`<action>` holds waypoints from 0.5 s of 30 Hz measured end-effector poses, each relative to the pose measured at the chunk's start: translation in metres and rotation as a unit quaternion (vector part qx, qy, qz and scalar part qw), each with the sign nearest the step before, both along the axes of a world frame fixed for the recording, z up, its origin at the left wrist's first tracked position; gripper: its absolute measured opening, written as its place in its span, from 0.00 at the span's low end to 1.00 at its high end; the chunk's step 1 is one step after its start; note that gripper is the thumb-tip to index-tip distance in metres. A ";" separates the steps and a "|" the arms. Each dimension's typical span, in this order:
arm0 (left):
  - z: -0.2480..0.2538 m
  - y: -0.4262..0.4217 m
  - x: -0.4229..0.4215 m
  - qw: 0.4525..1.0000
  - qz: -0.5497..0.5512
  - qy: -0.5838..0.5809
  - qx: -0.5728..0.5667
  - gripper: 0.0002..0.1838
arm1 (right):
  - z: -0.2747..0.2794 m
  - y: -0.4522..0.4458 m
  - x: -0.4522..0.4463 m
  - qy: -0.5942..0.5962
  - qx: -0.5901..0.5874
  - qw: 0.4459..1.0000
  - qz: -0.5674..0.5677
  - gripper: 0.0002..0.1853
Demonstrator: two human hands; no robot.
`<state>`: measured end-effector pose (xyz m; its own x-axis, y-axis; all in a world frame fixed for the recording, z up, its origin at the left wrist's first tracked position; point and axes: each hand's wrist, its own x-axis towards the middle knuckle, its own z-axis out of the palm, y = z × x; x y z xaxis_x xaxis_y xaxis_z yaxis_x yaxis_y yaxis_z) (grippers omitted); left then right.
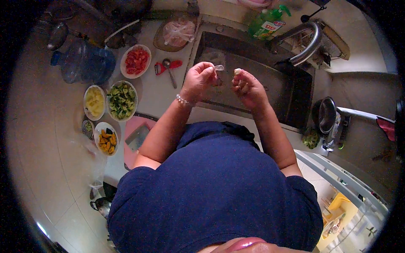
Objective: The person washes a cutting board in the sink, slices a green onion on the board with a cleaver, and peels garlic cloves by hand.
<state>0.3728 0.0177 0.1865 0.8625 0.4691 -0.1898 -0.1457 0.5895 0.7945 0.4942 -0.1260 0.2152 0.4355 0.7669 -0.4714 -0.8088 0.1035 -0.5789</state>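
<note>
Both hands are raised over the near part of the dark sink [253, 90]. My left hand [199, 81] is closed, thumb and index finger pinching a small pale, translucent piece [219, 67] that looks like peel. To its right, my right hand [250, 89] is closed around a small whitish piece [238, 71], possibly a garlic clove, at the fingertips. The two hands are apart. A clear plastic bag [213, 57] lies in the sink behind my left hand.
Left on the counter are plates of red pieces [136, 61], green vegetables [122, 101], yellow slices [94, 102] and orange pieces [106, 139]. A red peeler [175, 64] and spoon [171, 76] lie nearby. The faucet [310, 44] arches over the sink's right; a green bottle [265, 25] stands behind.
</note>
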 end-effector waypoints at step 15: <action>-0.009 0.000 0.007 0.873 0.056 0.124 0.469 0.11 | -0.011 -0.002 0.005 -0.212 -0.023 0.976 0.051 0.12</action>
